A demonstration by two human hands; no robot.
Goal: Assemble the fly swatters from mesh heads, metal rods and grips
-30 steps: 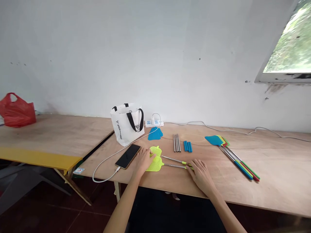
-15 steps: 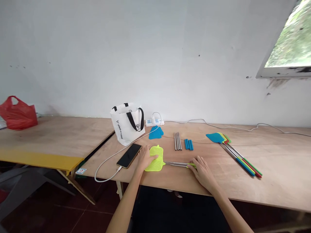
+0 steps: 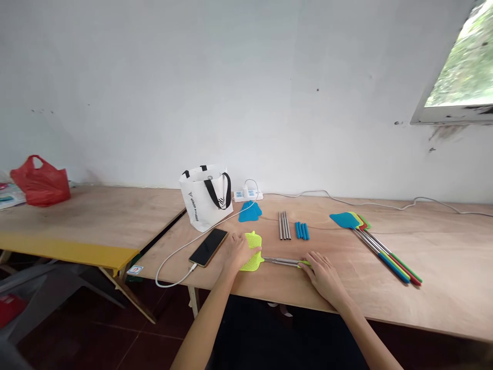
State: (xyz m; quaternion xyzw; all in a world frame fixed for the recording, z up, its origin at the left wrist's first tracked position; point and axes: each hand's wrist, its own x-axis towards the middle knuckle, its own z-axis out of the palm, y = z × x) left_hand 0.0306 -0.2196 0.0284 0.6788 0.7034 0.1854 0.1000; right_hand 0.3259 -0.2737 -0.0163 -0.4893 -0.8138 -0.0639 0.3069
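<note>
Left hand rests loosely spread on lime swatters; right hand curls round their handles. Assembled swatters lie rightward; blue heads, tubes, grips remain unjoined.

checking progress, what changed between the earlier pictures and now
The two perforated yellow-green flyswatters came together, metal shafts closing up as the farther one shifted toward the person. Left hand stays on their heads, right hand at the handles; short blue cylinders stayed put.

Simple workroom, apparently: plywood tables, scuffed wall, fly swatters, loose metal tubes.
</note>
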